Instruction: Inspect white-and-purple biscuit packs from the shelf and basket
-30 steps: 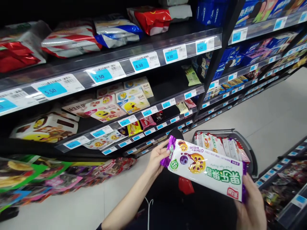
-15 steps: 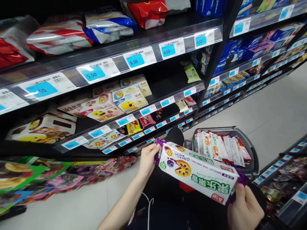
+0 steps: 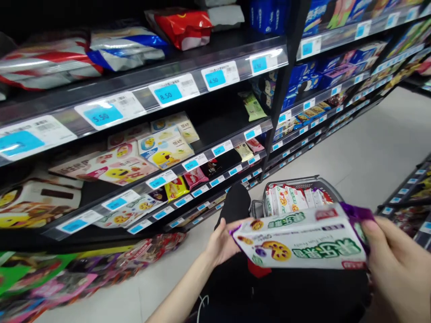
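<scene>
A long white biscuit pack (image 3: 303, 242) with purple ends, green lettering and cookie pictures lies nearly level in front of me, held by both hands. My left hand (image 3: 220, 242) grips its left purple end. My right hand (image 3: 395, 264) pinches the right purple end. Just behind the pack stands a dark shopping basket (image 3: 323, 185) on the floor, filled with several similar packs standing upright.
Dark store shelves (image 3: 175, 76) with blue price tags run along the left, stocked with snack bags and biscuit boxes. More shelving (image 3: 336, 85) continues down the aisle. A lower rack (image 3: 407, 197) stands at the right. Pale floor (image 3: 373, 152) stretches between them.
The pack has swung from a downward slant to nearly level, its right end raised by my right hand. The view has shifted slightly to the right.
</scene>
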`<state>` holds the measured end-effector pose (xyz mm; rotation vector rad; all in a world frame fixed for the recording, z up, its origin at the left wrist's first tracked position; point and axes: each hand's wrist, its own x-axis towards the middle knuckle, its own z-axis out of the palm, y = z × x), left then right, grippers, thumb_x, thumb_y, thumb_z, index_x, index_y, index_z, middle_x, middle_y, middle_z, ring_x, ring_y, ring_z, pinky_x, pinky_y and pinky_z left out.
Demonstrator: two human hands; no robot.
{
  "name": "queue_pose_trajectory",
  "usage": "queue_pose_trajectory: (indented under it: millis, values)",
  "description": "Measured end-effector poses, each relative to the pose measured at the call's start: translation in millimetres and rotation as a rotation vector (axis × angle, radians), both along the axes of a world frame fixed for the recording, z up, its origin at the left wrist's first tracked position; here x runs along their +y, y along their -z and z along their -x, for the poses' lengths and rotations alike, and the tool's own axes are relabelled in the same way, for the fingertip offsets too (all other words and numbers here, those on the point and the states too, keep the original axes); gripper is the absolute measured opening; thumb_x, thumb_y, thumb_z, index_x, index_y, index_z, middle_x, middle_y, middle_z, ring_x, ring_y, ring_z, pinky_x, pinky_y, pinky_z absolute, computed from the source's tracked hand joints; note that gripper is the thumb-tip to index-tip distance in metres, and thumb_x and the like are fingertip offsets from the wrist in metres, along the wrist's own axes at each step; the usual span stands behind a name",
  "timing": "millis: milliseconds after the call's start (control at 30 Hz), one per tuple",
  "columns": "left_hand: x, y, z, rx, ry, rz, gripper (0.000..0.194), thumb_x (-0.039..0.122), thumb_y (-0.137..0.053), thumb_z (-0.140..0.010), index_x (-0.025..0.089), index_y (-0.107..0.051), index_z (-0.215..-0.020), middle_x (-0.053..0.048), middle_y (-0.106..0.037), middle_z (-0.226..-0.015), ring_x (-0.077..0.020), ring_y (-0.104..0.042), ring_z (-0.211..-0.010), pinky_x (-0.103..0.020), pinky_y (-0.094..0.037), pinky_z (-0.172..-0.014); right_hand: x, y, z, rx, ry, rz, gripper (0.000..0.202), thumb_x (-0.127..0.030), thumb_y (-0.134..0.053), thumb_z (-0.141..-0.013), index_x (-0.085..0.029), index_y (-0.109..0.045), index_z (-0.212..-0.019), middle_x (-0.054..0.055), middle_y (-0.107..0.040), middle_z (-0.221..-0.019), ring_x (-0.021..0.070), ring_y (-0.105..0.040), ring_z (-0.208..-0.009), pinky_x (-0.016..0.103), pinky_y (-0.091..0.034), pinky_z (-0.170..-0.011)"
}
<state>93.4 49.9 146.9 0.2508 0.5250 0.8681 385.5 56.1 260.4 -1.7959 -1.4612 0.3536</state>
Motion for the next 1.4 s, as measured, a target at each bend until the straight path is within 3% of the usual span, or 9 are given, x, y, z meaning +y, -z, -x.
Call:
queue_pose_trajectory:
  millis: [133, 233, 333, 433, 633, 733, 967, 1133, 1400]
  values:
    - [5.7, -10.2, -22.6, -0.138, 0.404, -0.204, 0.098, 0.060, -0.078, -0.050, 0.002, -0.054, -0.125, -0.026, -0.052, -0.127, -0.0405, -0.044, -0.122, -0.051, -0.029, -0.104, 61.9, -54.7, 25.1, -0.123, -0.584, 0.195, 0.035, -0.040, -0.044, -0.091, -0.020, -0.054, -0.065, -0.004, -0.054, -0.059, 0.0089, -0.043, -0.052, 0.023, -0.033, -0.054]
    - [9.5, -24.4, -51.8, -0.056, 0.367, -0.272, 0.087, 0.032, -0.086, -0.047, 0.012, -0.054, -0.126, -0.019, -0.054, -0.128, -0.0393, -0.046, -0.122, -0.052, -0.032, -0.102, 102.2, -61.3, 59.2, -0.177, -0.742, 0.336, 0.032, -0.036, -0.046, -0.089, -0.020, -0.056, -0.063, -0.004, -0.056, -0.059, 0.0096, -0.047, -0.054, 0.025, -0.033, -0.055]
    - [8.2, -32.0, -72.5, -0.007, 0.166, -0.205, 0.065, 0.020, -0.080, -0.057, 0.013, -0.059, -0.118, -0.015, -0.064, -0.114, -0.0333, -0.059, -0.107, -0.049, -0.040, -0.097, 126.4, -47.1, 77.4, -0.108, -0.625, 0.305, 0.028, -0.037, -0.052, -0.085, -0.019, -0.057, -0.064, -0.002, -0.058, -0.060, 0.0122, -0.051, -0.057, 0.027, -0.037, -0.057]
    - [5.4, -32.3, -72.1, -0.014, 0.034, -0.117, 0.059, 0.018, -0.076, -0.059, 0.012, -0.060, -0.115, -0.013, -0.068, -0.104, -0.0310, -0.063, -0.098, -0.046, -0.045, -0.093, 120.9, -25.1, 65.0, 0.168, -0.501, 0.179, 0.025, -0.042, -0.054, -0.083, -0.020, -0.062, -0.093, 0.004, -0.066, -0.091, 0.0174, -0.060, -0.084, 0.034, -0.045, -0.079]
    - [9.8, -24.5, -47.9, 0.117, -0.353, -0.007, 0.067, 0.022, -0.074, -0.063, 0.019, -0.052, -0.126, -0.008, -0.066, -0.112, -0.0282, -0.061, -0.104, -0.042, -0.045, -0.096, 16.6, 55.4, 35.6, 1.053, -0.281, 0.371, 0.081, -0.070, -0.070, -0.055, -0.022, -0.055, -0.119, 0.016, -0.055, -0.122, 0.0311, -0.057, -0.102, 0.047, -0.047, -0.085]
    - [12.6, -19.5, -50.6, 0.179, -0.487, 0.013, 0.068, 0.022, -0.075, -0.063, 0.022, -0.051, -0.126, -0.007, -0.064, -0.116, -0.0267, -0.058, -0.110, -0.038, -0.043, -0.099, -30.6, 94.7, 58.5, 1.426, -0.062, 0.295, 0.081, -0.052, -0.083, -0.049, -0.028, -0.052, -0.119, 0.015, -0.054, -0.125, 0.0316, -0.056, -0.108, 0.047, -0.049, -0.085]
    - [7.1, -25.5, -54.2, 0.155, -0.305, -0.079, 0.052, 0.031, -0.077, -0.060, 0.017, -0.062, -0.108, -0.010, -0.065, -0.111, -0.0314, -0.056, -0.110, -0.045, -0.043, -0.098, -38.0, 107.1, 68.5, 1.532, 0.298, 0.409, 0.085, -0.036, -0.082, -0.056, -0.019, -0.043, -0.130, 0.014, -0.065, -0.105, 0.0322, -0.062, -0.097, 0.050, -0.050, -0.086]
    - [27.3, -35.6, -16.3, 0.376, -0.416, -0.062, 0.054, 0.042, -0.079, -0.057, 0.015, -0.066, -0.102, -0.010, -0.070, -0.093, -0.0284, -0.064, -0.091, -0.039, -0.052, -0.081, -44.5, 111.0, 31.4, 1.463, 0.233, 0.298, 0.075, -0.036, -0.079, -0.059, -0.017, -0.050, -0.125, 0.013, -0.067, -0.100, 0.0325, -0.063, -0.093, 0.049, -0.050, -0.085]
    - [38.8, -28.7, -6.7, 0.819, -0.167, -0.107, 0.042, 0.047, -0.076, -0.063, 0.008, -0.070, -0.077, -0.008, -0.068, -0.065, -0.0184, -0.062, -0.059, -0.024, -0.045, -0.055, -63.5, 118.5, 14.0, 1.369, 0.307, 0.258, 0.067, -0.049, -0.073, -0.064, -0.015, -0.056, -0.119, 0.014, -0.067, -0.100, 0.0314, -0.065, -0.089, 0.043, -0.054, -0.076]
